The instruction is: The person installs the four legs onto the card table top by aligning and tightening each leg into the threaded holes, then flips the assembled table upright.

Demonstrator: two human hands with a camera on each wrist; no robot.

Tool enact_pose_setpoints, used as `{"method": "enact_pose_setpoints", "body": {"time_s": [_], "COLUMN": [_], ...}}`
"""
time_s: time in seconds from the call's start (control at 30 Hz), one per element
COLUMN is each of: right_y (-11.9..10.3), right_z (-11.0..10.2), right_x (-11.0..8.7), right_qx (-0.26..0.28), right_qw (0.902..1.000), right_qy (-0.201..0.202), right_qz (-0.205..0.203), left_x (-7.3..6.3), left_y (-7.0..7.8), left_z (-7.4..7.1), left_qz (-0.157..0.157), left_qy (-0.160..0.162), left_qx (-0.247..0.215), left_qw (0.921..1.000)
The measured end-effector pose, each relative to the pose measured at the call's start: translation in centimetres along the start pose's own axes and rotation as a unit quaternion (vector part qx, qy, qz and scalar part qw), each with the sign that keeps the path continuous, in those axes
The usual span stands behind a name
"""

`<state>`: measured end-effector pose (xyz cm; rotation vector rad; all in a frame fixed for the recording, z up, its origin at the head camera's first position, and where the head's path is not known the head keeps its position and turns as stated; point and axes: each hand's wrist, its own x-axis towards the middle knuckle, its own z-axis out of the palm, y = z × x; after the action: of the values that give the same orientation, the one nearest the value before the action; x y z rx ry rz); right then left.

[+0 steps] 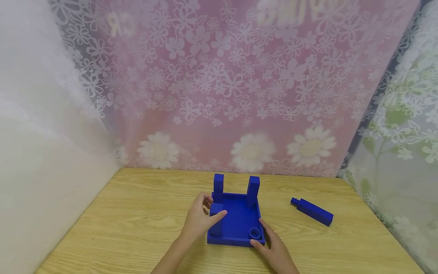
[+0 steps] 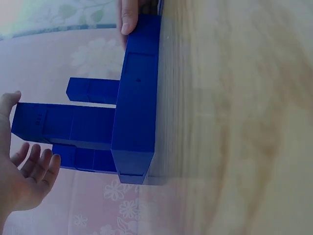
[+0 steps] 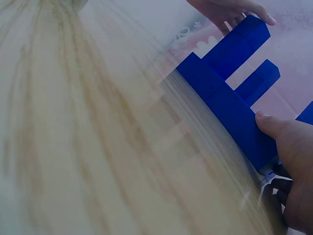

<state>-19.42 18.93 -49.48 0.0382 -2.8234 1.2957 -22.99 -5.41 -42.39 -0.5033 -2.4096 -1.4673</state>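
Observation:
A blue toy tabletop (image 1: 236, 213) lies upside down on the wooden table, its rim facing up. Upright blue legs stand at three corners: a near left leg (image 1: 216, 224), a far left leg (image 1: 218, 186) and a far right leg (image 1: 253, 190). The near right corner has a round ring socket (image 1: 254, 233). Around the top of the near left leg is my left hand (image 1: 197, 219), thumb at its top edge and fingers loosely bent beside it. My right hand (image 1: 273, 249) grips the near right corner, thumb on the front wall and fingers along the right side.
A loose blue leg (image 1: 315, 212) with a narrow threaded end lies on the wooden table (image 1: 137, 213) to the right of the tabletop. A pink floral curtain (image 1: 222, 95) hangs behind the table, with pale sheets at both sides.

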Motion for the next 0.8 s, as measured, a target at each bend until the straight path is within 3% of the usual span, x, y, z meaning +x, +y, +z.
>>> {"method": "enact_pose_setpoints", "body": {"time_s": [0.23,0.53,0.8], "right_y": [0.01,0.06,-0.11], "right_z": [-0.16,-0.02,0.00], "right_x": [0.01,-0.07,-0.15], "right_qx": [-0.005,-0.001,-0.002], "right_qw": [1.0000,1.0000,1.0000], "right_qy": [0.002,0.002,0.002], "right_qz": [-0.004,-0.005,-0.004], "left_x": [-0.11,-0.35,-0.39], "left_y": [0.00,-0.30,-0.27], "left_z": [0.08,-0.33,-0.61], "left_qz": [-0.015,0.047,0.053], "left_qy": [-0.005,-0.030,-0.063], "left_qx": [-0.034,-0.042,-0.034], "left_qw": [0.9993,0.9975,0.9960]}}
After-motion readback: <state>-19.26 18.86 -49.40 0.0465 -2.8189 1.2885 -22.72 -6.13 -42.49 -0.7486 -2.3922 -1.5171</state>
